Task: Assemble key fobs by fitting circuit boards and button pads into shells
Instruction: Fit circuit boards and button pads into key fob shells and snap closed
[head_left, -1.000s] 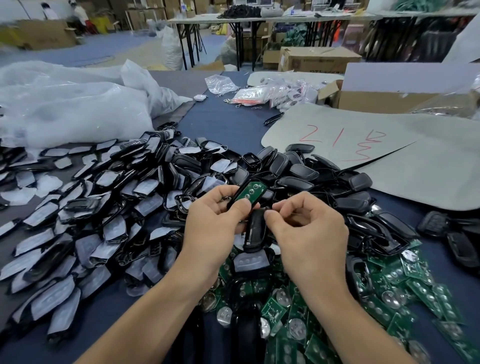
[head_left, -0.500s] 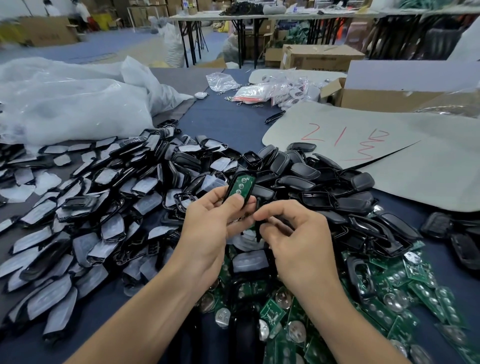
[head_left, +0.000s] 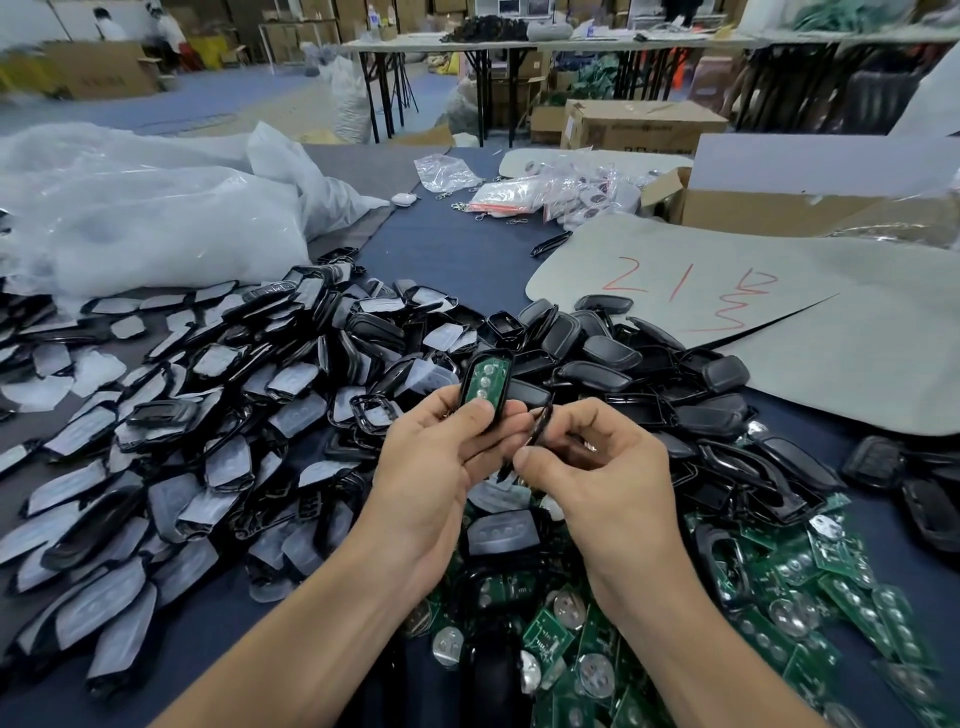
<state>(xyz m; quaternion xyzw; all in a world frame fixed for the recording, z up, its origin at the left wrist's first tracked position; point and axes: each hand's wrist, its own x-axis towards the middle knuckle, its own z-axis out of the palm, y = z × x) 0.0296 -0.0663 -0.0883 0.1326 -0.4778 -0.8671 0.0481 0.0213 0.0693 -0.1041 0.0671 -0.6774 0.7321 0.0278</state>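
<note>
My left hand (head_left: 441, 457) grips a black shell half (head_left: 484, 384) with a green circuit board seated in it, held upright above the pile. Just to its right, my right hand (head_left: 597, 478) pinches a thin black shell frame (head_left: 535, 434) edge-on between thumb and fingers, close beside the board-filled half. Below my hands lie green circuit boards (head_left: 769, 597) with round coin cells, and a pale button pad (head_left: 501, 532) in a shell. Black shell halves (head_left: 623, 374) are heaped behind my hands.
Shells with pale film-covered pads (head_left: 182, 447) spread over the left of the blue table. A white plastic bag (head_left: 145, 223) lies at the far left. A grey sheet with red writing (head_left: 727, 312) and a cardboard box (head_left: 779, 202) sit at the right.
My left hand has raised and turned the shell with the board more upright. My right hand has turned its black frame edge-on and brought it beside that shell.
</note>
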